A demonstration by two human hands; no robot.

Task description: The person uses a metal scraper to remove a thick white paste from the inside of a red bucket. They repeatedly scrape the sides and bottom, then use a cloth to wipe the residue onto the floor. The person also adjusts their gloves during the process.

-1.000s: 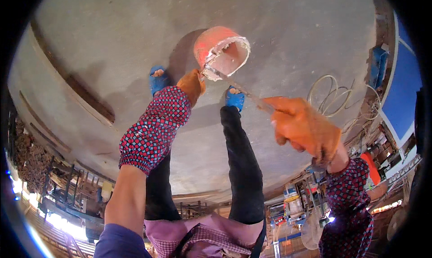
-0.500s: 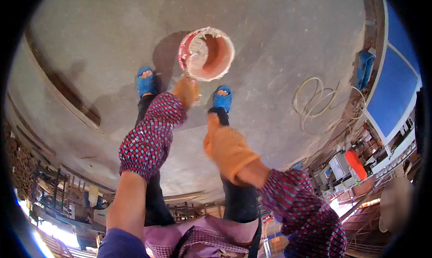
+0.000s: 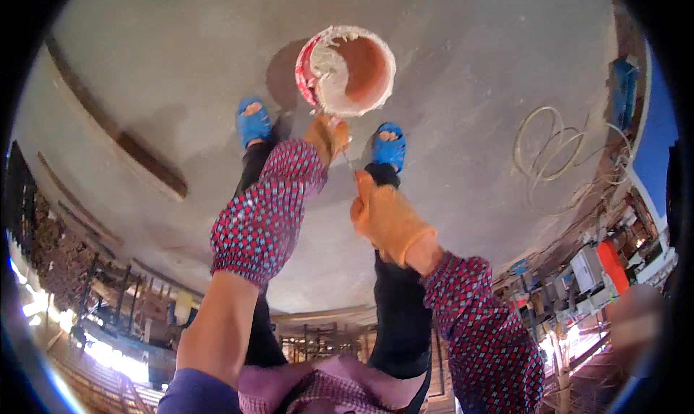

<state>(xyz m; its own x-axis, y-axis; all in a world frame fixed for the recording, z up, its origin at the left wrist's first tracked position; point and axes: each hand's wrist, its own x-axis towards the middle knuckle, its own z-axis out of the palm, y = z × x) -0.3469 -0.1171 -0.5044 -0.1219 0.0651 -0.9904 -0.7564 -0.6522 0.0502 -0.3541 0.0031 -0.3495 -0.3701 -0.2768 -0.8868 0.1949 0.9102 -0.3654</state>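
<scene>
A red and white bucket [image 3: 307, 71], its rim and inside caked with a whitish crust, is in front of me with its mouth facing up toward me. My left hand [image 3: 329, 136], in an orange glove, is closed at the bucket's near side; its fingertips are partly hidden. A thin cord or wire [image 3: 348, 161] runs from it toward my right hand [image 3: 390, 219]. That hand, also in an orange glove, is closed with thumb and fingers pinching the thin line's near end. Whether the bucket rests on the floor or hangs, I cannot tell.
My blue sandals [image 3: 253, 121] stand on the grey concrete floor [image 3: 463, 89]. A coiled pale hose [image 3: 542, 147] lies at the right. A raised wooden edge [image 3: 152, 165] runs along the left. Blue panels [image 3: 658, 161] and cluttered tools are at the far right.
The whole view has shifted, so bucket, feet and hose appear farther right and slightly higher. My right hand has come closer to the left, and the thin line between them now shows.
</scene>
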